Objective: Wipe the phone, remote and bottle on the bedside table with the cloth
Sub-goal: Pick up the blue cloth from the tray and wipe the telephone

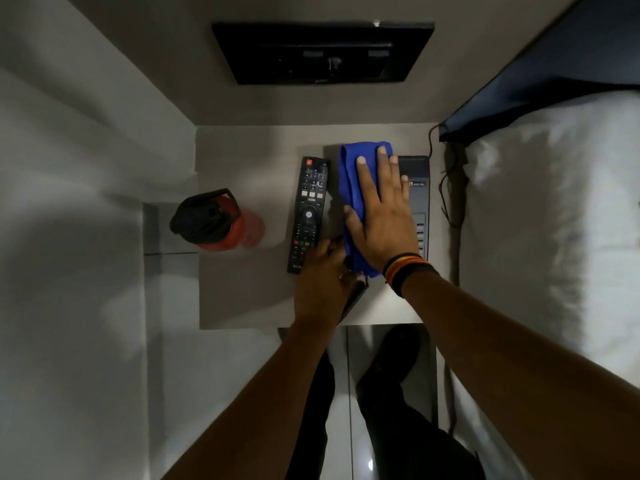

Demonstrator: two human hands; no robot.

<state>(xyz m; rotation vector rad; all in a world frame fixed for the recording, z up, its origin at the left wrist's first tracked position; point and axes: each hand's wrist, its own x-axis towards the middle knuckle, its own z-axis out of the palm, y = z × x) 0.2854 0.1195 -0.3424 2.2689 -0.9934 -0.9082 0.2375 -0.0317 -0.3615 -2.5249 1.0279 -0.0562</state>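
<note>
A dark desk phone point(417, 195) lies at the right of the bedside table point(242, 299). My right hand point(381, 216) presses a blue cloth point(349, 188) flat onto the phone, fingers spread. My left hand point(320, 278) grips the phone's near left corner, by the handset end. A black remote point(308, 213) lies just left of the phone, buttons up. Farther left stands a red bottle point(221, 220) with a black lid, near the table's left edge.
A bed with a white pillow point(540, 209) and dark headboard point(540, 74) runs along the right. A thin cable point(446, 188) hangs between table and bed. A black panel point(322, 53) is on the wall behind. My legs stand below the table's front edge.
</note>
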